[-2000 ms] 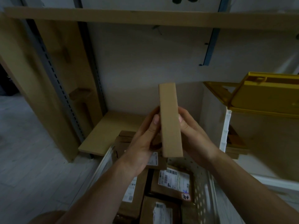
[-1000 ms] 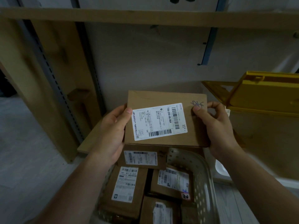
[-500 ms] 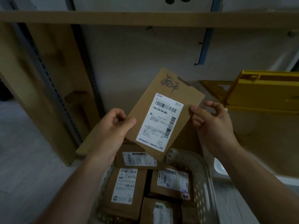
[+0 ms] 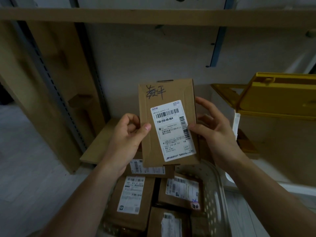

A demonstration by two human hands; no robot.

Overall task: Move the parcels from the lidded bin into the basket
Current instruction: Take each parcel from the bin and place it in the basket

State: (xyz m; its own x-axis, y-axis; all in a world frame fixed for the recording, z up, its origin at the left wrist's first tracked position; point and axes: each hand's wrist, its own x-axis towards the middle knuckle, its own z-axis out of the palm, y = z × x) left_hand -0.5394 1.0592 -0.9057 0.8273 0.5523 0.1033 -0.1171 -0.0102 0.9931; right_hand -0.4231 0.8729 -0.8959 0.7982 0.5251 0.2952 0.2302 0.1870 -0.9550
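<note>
A flat brown cardboard parcel (image 4: 167, 122) with a white shipping label and handwriting on top is held upright in front of me, label facing me. My left hand (image 4: 126, 139) pinches its left edge, thumb on the front. My right hand (image 4: 212, 132) grips its right edge, thumb on the label. Below it stands the white perforated basket (image 4: 217, 194), holding several labelled brown parcels (image 4: 131, 200). The lidded bin (image 4: 237, 120) is at the right with its yellow lid (image 4: 277, 96) raised; its inside is mostly hidden.
A wooden shelf board (image 4: 153, 16) runs across overhead. A low wooden board (image 4: 100, 142) lies behind the basket. Wooden uprights and a grey metal rail (image 4: 51, 74) stand at the left. Pale floor (image 4: 25, 151) spreads to the left.
The parcel has been turned from edge-on to label-facing, then rotated from landscape through a tilt to upright. Both hands shifted along its edges while it stayed above the basket.
</note>
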